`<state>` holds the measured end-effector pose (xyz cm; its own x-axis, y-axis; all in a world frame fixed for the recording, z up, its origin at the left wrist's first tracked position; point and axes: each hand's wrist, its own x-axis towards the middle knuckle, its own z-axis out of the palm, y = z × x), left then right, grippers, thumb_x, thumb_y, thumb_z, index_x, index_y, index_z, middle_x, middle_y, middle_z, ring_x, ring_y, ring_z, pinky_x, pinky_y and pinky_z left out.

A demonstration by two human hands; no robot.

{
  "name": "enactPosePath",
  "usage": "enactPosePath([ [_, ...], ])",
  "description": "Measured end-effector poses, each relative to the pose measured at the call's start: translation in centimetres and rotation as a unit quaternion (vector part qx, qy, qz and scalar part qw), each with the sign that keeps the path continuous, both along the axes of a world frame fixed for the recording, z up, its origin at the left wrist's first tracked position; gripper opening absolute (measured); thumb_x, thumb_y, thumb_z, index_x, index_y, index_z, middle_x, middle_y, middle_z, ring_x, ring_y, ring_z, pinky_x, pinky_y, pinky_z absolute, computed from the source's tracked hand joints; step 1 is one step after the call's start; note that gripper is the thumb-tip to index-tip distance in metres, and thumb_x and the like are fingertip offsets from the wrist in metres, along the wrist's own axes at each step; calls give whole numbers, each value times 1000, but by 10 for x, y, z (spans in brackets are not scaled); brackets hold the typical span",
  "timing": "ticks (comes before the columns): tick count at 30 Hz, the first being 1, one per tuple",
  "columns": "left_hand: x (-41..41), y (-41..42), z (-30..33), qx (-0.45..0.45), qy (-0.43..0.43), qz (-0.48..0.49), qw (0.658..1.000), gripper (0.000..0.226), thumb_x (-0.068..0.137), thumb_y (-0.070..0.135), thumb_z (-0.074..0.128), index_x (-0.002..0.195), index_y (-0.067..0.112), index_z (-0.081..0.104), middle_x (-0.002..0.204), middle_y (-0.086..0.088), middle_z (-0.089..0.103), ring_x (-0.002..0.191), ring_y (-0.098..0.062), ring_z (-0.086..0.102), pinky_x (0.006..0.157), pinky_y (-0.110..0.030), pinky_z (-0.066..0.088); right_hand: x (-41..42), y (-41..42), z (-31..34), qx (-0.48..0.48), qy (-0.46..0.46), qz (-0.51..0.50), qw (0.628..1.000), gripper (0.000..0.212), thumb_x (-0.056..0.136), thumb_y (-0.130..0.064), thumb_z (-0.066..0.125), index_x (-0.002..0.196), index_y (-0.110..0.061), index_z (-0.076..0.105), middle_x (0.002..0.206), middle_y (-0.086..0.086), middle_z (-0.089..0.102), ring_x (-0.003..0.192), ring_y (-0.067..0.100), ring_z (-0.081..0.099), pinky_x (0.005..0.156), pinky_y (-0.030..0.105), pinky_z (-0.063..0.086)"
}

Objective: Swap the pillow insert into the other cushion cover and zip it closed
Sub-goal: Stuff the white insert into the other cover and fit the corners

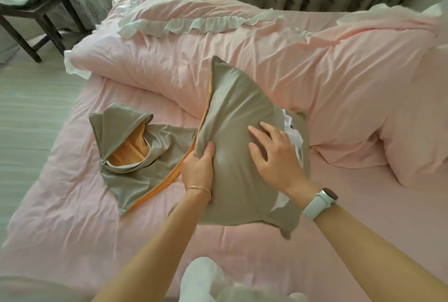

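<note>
A stuffed taupe cushion (232, 117) with an orange seam stands tilted on the pink bed. The white insert (292, 131) shows through its opening on the right side. My left hand (197, 168) grips the cushion's left edge, thumb on top of the fabric. My right hand (271, 156) lies flat on the cover with fingers spread, next to the opening. An empty taupe cover (135, 153) with orange lining lies crumpled on the bed to the left, its zip open.
A rumpled pink duvet (266, 63) with a white frill is heaped across the back of the bed (72, 216). A dark wooden chair (26, 15) stands at far left by grey-green curtains. Something white and fluffy (206, 282) sits at the bottom edge.
</note>
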<state>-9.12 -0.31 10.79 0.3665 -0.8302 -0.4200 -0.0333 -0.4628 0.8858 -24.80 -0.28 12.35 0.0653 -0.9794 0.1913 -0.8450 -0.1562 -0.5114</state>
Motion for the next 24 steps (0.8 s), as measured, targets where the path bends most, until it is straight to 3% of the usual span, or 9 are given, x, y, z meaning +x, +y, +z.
enactPosePath([
  [3, -2, 3, -13, 87, 79, -136, 984, 31, 83, 43, 64, 84, 12, 66, 86, -7, 69, 80, -23, 67, 74, -35, 56, -4, -1, -9, 148, 78, 5, 986, 55, 93, -46, 41, 144, -27, 30, 156, 8, 12, 143, 24, 7, 113, 49, 4],
  [7, 0, 6, -33, 296, 55, -313, 901, 36, 89, 37, 58, 99, 2, 57, 83, -13, 63, 69, -22, 64, 57, -25, 56, 0, 26, -26, 61, 161, 13, 985, 34, 73, -24, 73, 103, -10, 67, 113, 20, 56, 104, 40, 55, 81, 52, 48],
  [9, -4, 11, -46, 328, 59, -325, 885, 30, 92, 32, 55, 92, 2, 56, 80, -13, 63, 68, -22, 64, 60, -25, 56, 9, 49, -34, 44, 137, 9, 990, 23, 75, -32, 59, 87, -15, 68, 91, 8, 59, 83, 30, 60, 62, 39, 48],
  [12, -6, 8, -56, 319, 70, -309, 893, 28, 93, 30, 54, 93, 3, 60, 81, -10, 65, 70, -18, 63, 64, -22, 55, 12, 71, -54, 136, 135, -5, 981, 45, 81, -49, 47, 107, -15, 62, 110, 7, 57, 107, 30, 55, 80, 49, 46],
  [14, -7, -1, -52, 319, 48, -336, 885, 30, 94, 32, 50, 95, 4, 61, 86, -11, 67, 74, -16, 63, 70, -21, 53, 10, 79, -73, 217, 135, -13, 967, 68, 82, -54, 56, 135, -13, 42, 140, 7, 37, 137, 27, 26, 101, 62, 26],
  [16, -10, -11, -46, 327, 11, -379, 866, 32, 96, 30, 46, 98, 2, 61, 97, -14, 66, 81, -18, 63, 76, -22, 51, 18, 81, -78, 242, 144, -18, 960, 89, 71, -61, 62, 139, -11, 33, 145, 6, 32, 140, 24, 15, 99, 68, 23],
  [19, -19, -21, -40, 309, -25, -426, 850, 37, 98, 29, 42, 109, -2, 60, 109, -18, 65, 93, -20, 61, 83, -23, 49, 23, 73, -86, 191, 132, -62, 971, 76, 60, -47, 76, 119, -11, 45, 124, 9, 53, 125, 26, 34, 81, 65, 43],
  [22, -20, -24, -38, 281, -30, -460, 842, 36, 97, 29, 42, 105, 2, 64, 108, -14, 67, 93, -19, 62, 85, -24, 48, 18, 66, -80, 148, 80, -65, 984, 37, 77, -29, 49, 109, -9, 54, 113, 8, 61, 121, 26, 45, 80, 61, 47],
  [24, -14, -26, -35, 217, -99, -516, 823, 34, 96, 31, 44, 98, 6, 67, 100, -9, 70, 88, -17, 63, 77, -20, 48, 13, 64, -66, 169, 1, -60, 984, 59, 77, -33, 21, 109, -4, 60, 116, 10, 61, 124, 27, 47, 92, 59, 40],
])
